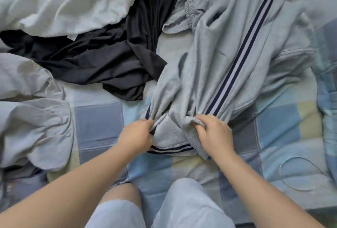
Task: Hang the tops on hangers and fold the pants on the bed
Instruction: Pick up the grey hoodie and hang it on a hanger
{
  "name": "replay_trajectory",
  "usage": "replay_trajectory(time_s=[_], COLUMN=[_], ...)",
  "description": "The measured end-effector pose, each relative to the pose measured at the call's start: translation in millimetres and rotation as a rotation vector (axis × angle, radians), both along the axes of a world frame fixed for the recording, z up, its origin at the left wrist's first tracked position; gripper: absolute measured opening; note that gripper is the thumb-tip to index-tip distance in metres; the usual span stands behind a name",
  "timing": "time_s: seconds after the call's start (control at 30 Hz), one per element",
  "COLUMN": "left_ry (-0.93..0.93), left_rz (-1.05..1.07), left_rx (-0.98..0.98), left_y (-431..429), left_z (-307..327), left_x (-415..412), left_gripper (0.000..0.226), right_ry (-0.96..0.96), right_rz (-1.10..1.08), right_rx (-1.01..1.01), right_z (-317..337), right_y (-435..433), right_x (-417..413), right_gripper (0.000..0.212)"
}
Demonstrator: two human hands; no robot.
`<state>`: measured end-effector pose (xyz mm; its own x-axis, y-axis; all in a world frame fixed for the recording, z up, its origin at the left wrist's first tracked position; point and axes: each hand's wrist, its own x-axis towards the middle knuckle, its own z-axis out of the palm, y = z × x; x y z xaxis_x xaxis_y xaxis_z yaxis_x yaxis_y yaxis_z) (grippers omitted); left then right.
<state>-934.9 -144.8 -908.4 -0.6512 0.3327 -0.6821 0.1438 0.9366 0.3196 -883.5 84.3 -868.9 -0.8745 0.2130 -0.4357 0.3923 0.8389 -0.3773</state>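
Left hand (135,134), right hand (213,134) grip grey striped pants (209,67); no legible writing.

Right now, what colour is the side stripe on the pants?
Pale grey between two navy lines on the pants; head view.

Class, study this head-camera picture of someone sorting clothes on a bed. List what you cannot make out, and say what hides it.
- Grey striped pants: far end cut off by the top edge of the head view.
- Fingertips of left hand and right hand: buried in gathered grey cloth.
- Black garment: partly under the white cloth; top or pants unclear.
- Hangers: none in view.
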Motion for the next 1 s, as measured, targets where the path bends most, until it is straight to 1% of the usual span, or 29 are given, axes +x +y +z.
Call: replay_trajectory(time_s=[0.1,0.2,0.27,0.33,0.4,0.43,0.5,0.6,0.67,0.8,0.9,0.97,1.0], left_ry=[-0.118,-0.183,-0.164,-0.110,-0.028,0.037,0.161,0.302,0.359,0.349,0.264,0.142,0.112], left_rz=[0.006,0.097,0.097,0.074,0.084,0.097,0.112,0.079,0.025,-0.008,0.001,0.020,0.024], left_rx=[-0.163,-0.286,-0.327,-0.330,-0.270,-0.218,-0.096,0.073,0.123,0.162,0.078,-0.015,-0.070], left_y=[-52,-90,-99,-90,-68,-55,-23,33,71,135,173,193,199], left_z=[21,39,42,42,41,40,38,37,35,20,3,-12,-21], left_x=[30,40,45,43,31,21,-1,-43,-70,-122,-155,-164,-165], left_gripper=[0.007,0.011,0.012,0.011,0.024,0.027,0.036,0.048,0.052,0.083,0.106,0.111,0.108], right_ry=[-0.157,-0.258,-0.313,-0.340,-0.319,-0.290,-0.223,-0.137,-0.094,-0.060,-0.059,-0.075,-0.086], right_rz=[0.045,0.126,0.142,0.133,0.084,0.061,0.039,0.015,0.045,0.087,0.042,0.010,-0.009], right_rx=[-0.157,-0.341,-0.420,-0.486,-0.527,-0.508,-0.401,-0.226,-0.102,0.112,0.175,0.181,0.159], right_z=[8,16,19,18,17,15,8,-1,-5,-19,-31,-41,-47], right_y=[-42,-72,-79,-72,-54,-41,-8,44,72,118,146,161,167], right_x=[41,62,60,49,32,22,4,-31,-57,-106,-147,-172,-183], right_gripper=[0.016,0.019,0.019,0.020,0.041,0.049,0.057,0.061,0.064,0.069,0.075,0.082,0.088])
